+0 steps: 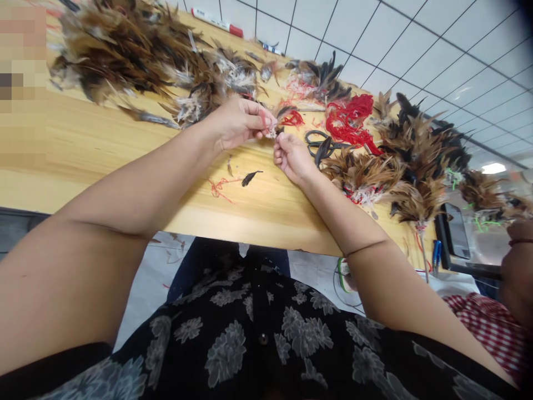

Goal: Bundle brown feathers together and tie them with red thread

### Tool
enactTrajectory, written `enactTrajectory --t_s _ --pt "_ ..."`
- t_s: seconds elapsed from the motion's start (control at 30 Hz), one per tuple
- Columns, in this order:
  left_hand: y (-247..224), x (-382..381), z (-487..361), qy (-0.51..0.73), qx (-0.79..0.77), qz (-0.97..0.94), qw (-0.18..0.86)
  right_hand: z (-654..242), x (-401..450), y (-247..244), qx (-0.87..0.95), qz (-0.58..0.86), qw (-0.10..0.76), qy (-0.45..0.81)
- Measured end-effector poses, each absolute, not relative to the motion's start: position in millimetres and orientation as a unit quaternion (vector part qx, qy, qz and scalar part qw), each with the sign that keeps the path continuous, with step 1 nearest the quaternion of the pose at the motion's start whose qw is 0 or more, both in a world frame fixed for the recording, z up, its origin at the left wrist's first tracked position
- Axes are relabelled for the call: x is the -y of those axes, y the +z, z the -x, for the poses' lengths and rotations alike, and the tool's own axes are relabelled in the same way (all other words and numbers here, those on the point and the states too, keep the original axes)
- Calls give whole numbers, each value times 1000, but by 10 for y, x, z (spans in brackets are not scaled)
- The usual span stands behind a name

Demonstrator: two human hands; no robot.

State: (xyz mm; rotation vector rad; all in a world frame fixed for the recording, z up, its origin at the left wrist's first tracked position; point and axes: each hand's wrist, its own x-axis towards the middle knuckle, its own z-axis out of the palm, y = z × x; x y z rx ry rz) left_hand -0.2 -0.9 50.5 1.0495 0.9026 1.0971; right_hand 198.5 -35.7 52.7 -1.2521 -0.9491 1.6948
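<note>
Over the middle of the wooden table (183, 166), my left hand (244, 123) pinches the pale quill ends of a small bunch of feathers (271, 132). Close beside it, the fingers of my right hand (291, 155) are pressed together at the same bunch; what exactly they grip is too small to make out. Just beyond both hands lies a short tangle of red string (292, 118). Black-handled scissors (318, 145) rest right of my right hand, partly covered by a dark feather. A large heap of red string (352, 122) sits behind them.
Brown feathers (125, 50) are piled at the back left. Tied feather bundles (366, 172) crowd the right side, one on a thin stick. A red marker (216, 22) lies along the back edge by the tiled wall (333, 22). Another person's checkered clothing (491, 328) shows at right.
</note>
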Motion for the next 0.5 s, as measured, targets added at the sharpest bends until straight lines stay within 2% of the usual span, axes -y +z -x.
enactTrajectory --t_s 0.13,0.2,0.5 --pt "471 1 3 471 -392 -473 633 -2160 126 393 522 514 470 492" --pt "461 15 -14 458 -383 -493 633 -2232 40 365 582 499 473 435" --pt "405 68 -94 437 -391 -515 626 -2259 53 342 648 476 394 445"
